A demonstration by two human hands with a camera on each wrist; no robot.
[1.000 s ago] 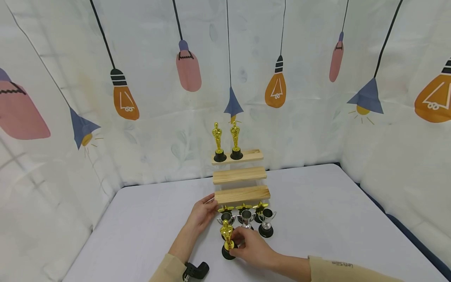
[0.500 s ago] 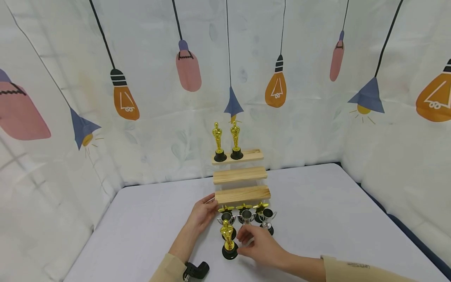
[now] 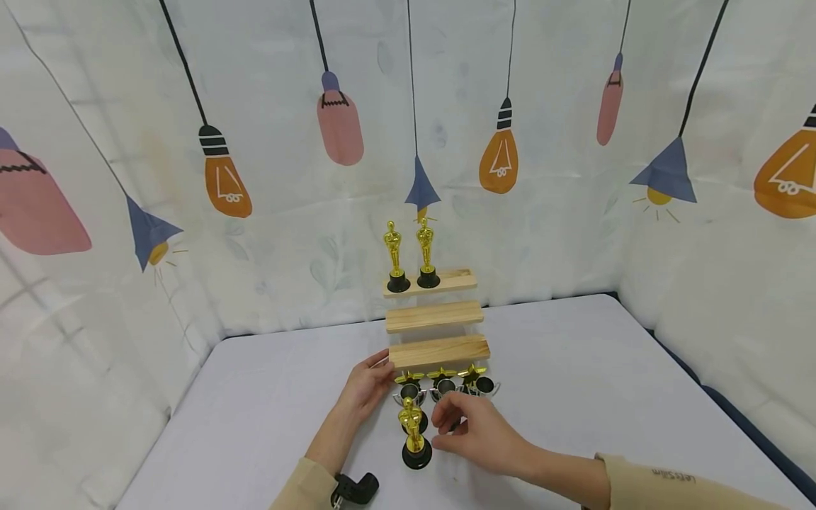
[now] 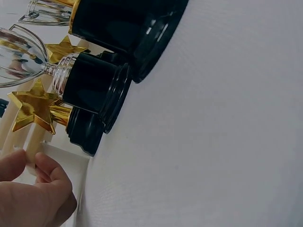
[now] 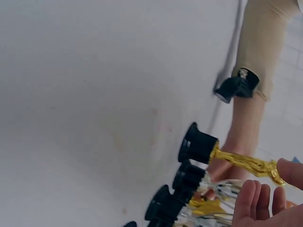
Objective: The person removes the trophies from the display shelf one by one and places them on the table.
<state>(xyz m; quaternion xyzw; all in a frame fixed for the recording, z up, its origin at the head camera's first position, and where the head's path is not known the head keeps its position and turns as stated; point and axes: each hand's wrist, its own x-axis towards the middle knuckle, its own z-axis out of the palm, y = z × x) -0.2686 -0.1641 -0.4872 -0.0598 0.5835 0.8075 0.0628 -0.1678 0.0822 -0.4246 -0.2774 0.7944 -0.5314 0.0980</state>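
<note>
My left hand (image 3: 366, 389) pinches the left end of the lowest board of a three-tier wooden shelf (image 3: 440, 352); thumb and finger on the board show in the left wrist view. The right hand (image 3: 478, 432) hovers with loosely bent fingers, holding nothing, just right of a gold statuette trophy (image 3: 412, 427) standing upright on its black base. Behind that hand are silver cup trophies (image 3: 485, 385), the middle and right ones partly covered by it. Gold star trophies (image 4: 35, 108) stand in a row behind the cups, before the shelf.
Two gold statuettes (image 3: 426, 248) stand on the top board, toward its left and middle. The middle board (image 3: 433, 316) and lowest board are bare. A white cloth (image 3: 274, 397) covers the table, and a patterned curtain (image 3: 287, 212) hangs behind. A black wrist device (image 3: 357, 489) sits on the left wrist.
My right hand has let go of the front statuette and drawn away to the right and slightly up. The statuette stays standing. The left hand has kept its place on the shelf.
</note>
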